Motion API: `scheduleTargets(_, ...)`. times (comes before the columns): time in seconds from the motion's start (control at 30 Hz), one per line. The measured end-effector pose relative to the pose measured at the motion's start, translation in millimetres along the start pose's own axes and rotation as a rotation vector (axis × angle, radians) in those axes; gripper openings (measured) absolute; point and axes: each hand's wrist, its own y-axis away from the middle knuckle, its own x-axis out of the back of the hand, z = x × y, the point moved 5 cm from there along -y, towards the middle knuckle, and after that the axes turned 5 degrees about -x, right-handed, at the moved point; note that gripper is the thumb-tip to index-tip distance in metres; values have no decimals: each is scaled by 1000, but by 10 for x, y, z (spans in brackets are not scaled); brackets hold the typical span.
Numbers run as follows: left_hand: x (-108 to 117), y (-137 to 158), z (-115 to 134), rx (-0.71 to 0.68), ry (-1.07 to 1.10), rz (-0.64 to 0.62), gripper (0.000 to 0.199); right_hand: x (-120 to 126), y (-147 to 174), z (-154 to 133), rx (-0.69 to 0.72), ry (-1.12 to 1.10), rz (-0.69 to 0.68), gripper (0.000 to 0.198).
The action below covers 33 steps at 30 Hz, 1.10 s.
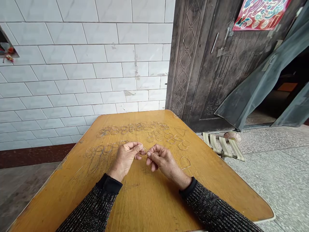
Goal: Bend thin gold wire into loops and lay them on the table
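Observation:
Thumb and fingers of my left hand [127, 158] pinch one end of a thin wire [145, 149] above the middle of the table. My right hand [161, 159] pinches the same wire a short way to the right, so it spans the small gap between both hands. Past my left hand lie wire loops with long loose tails [98, 158]. A single bent wire loop [185, 162] rests to the right of my right hand. Farther back are a row of joined wire loops [131, 128] and several more looped wires [170, 138].
The yellow wooden table [145, 199] reaches up to a white tiled wall [79, 64]. A dark carved door [205, 64] stands behind at the right, with a grey curtain [260, 77]. On the floor to the right is a low strap stool [223, 146].

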Motion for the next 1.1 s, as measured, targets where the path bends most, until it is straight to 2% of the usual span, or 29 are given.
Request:
scheduleTargets(0.2, 34, -13, 2, 12, 17, 3, 24, -4, 4, 27, -72, 12, -56, 35)
scheduleTargets(0.3, 44, -5, 27, -6, 9, 39, 32, 31, 12, 0, -72, -25, -33, 35)
scheduleTargets(0.4, 27, 2, 24, 6, 92, 33, 38, 61, 7, 1, -91, -106, -25, 35)
scheduleTargets(0.5, 44, -11, -5, 7, 143, 57, 34, 66, -2, 50, -142, -157, -56, 35)
scheduleTargets(0.63, 134, -49, -13, -51, 57, 156, 26, 27, 15, 111, -201, -121, -148, 34)
scheduleTargets(0.73, 153, -57, 5, -80, 42, 172, 28, -2, 38, 107, -214, -94, -194, 32)
scheduleTargets(0.83, 134, -32, 5, -82, 80, 177, 35, 21, 37, 61, -188, -139, -149, 32)
scheduleTargets(0.93, 97, 5, -58, -25, 84, 180, 32, 87, 23, 23, -157, -204, -67, 30)
scheduleTargets(1.1, -58, 69, -153, 74, 16, 22, 24, 242, -5, -6, -78, -215, 109, 24)
